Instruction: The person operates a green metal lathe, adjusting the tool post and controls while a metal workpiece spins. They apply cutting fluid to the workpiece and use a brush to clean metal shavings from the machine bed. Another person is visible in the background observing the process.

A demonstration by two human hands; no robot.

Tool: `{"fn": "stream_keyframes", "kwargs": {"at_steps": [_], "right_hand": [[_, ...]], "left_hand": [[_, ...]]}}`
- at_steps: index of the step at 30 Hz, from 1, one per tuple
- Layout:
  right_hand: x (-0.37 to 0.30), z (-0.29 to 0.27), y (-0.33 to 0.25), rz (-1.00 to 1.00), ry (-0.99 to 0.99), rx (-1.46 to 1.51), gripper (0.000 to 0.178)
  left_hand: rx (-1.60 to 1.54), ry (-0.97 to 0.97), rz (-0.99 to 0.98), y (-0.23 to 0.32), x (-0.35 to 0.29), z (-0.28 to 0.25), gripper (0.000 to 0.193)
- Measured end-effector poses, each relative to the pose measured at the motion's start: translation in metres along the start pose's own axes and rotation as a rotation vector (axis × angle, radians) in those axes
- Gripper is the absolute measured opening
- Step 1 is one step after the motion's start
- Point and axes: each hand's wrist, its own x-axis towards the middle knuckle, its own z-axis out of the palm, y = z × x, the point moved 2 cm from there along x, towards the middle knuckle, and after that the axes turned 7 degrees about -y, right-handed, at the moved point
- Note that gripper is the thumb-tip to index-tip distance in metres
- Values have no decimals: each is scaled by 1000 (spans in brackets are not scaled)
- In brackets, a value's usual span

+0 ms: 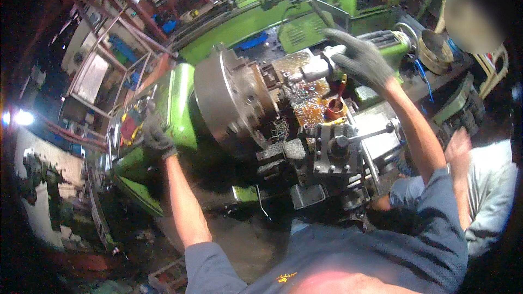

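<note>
My left hand point(157, 137), in a dark grey glove, is at the front of the green headstock point(180, 103) of a lathe. Its fingers look curled, but what they hold is hidden. My right hand point(364, 61), gloved alike, lies over the silver tailstock spindle point(317, 68) with its fingers stretched and apart. That spindle points left at the big grey lathe chuck point(218, 95), which has a brownish round workpiece point(261, 88) at its face. Below my right hand, a brush point(342, 86) stands in a reddish-brown pot point(334, 110) beside wet, shiny metal chips point(309, 100).
The tool post point(336, 149) with its long handle sits on the carriage nearer to me. Another person in light trousers point(493, 190) stands close on the right. Round metal tins point(435, 49) lie behind the tailstock. A second green machine point(245, 19) stands at the back.
</note>
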Motion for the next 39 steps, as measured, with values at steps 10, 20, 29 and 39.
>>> {"fn": "stream_keyframes", "kwargs": {"at_steps": [10, 20, 29, 39], "right_hand": [[174, -12, -70, -24, -39, -313, 55], [39, 20, 16, -34, -220, -399, 45], [-123, 38, 111, 373, -16, 171, 33], [-196, 100, 141, 583, -18, -5, 32]], "left_hand": [[29, 117, -18, -17, -4, 27, 54], [821, 71, 358, -133, -43, 5, 48], [546, 146, 293, -47, -17, 51, 47], [440, 141, 288, 0, -8, 97, 47]]}}
